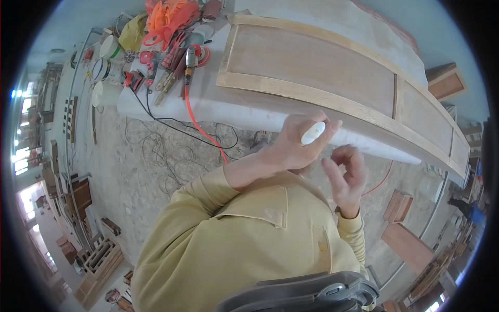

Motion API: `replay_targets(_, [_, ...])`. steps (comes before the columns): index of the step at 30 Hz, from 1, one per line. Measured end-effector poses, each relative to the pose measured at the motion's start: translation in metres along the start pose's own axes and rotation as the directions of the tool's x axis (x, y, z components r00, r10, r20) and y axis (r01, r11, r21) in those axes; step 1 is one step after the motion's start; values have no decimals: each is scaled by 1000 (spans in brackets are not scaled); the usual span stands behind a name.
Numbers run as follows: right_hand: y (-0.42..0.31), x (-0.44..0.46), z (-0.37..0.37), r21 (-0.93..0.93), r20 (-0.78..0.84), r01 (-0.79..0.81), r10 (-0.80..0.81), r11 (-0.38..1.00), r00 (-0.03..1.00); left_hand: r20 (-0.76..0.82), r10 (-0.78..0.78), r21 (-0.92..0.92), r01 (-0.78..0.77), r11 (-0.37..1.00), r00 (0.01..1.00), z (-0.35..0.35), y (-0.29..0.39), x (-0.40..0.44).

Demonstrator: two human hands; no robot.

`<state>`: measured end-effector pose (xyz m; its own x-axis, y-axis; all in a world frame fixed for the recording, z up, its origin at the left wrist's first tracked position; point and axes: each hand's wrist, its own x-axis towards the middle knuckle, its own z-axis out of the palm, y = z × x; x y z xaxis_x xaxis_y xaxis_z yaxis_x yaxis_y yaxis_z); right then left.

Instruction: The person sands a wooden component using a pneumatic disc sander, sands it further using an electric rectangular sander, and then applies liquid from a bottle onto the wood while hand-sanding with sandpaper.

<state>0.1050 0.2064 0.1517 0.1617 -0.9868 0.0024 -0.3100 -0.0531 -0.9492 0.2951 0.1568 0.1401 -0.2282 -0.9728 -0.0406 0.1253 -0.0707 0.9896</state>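
Note:
My left hand [295,139] is closed around a white-ended handle [313,133]. The handle's rounded end points up at me, and the rest of the tool is hidden by my fingers. It is held in front of my chest, near the edge of a long wooden panel [312,57] with a pale frame and inset boards. Just right of it, my right hand [349,179] is raised with its fingers loosely bent and a gap between thumb and forefinger. Nothing shows in it.
The panel lies on a white-covered table [202,106]. To its left are an air sander [192,56] with a red hose [195,117], red power tools [148,60] and orange plastic bags [169,18]. Cables [161,151] tangle on the floor. Wooden boards [408,247] lie at right.

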Motion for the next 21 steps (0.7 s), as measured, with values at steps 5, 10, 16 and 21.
replay_targets(5, [-29, 31, 25, -254, -90, 275, -306, 927, 948, 319, 191, 241, -274, 931, 928, -42, -16, 3])
replay_targets(10, [-24, 27, 49, -199, 104, 408, -395, 891, 913, 468, 208, 99, -285, 953, 859, -52, -20, -15])
replay_targets(16, [-14, 9, 43, -48, 10, 286, -286, 957, 958, 304, -225, 484, 53, 873, 926, -55, 5, -46])
replay_targets(21, [-13, -6, 33, 195, -253, 144, -92, 970, 963, 37, 311, 835, -200, 512, 950, -100, 19, -15])
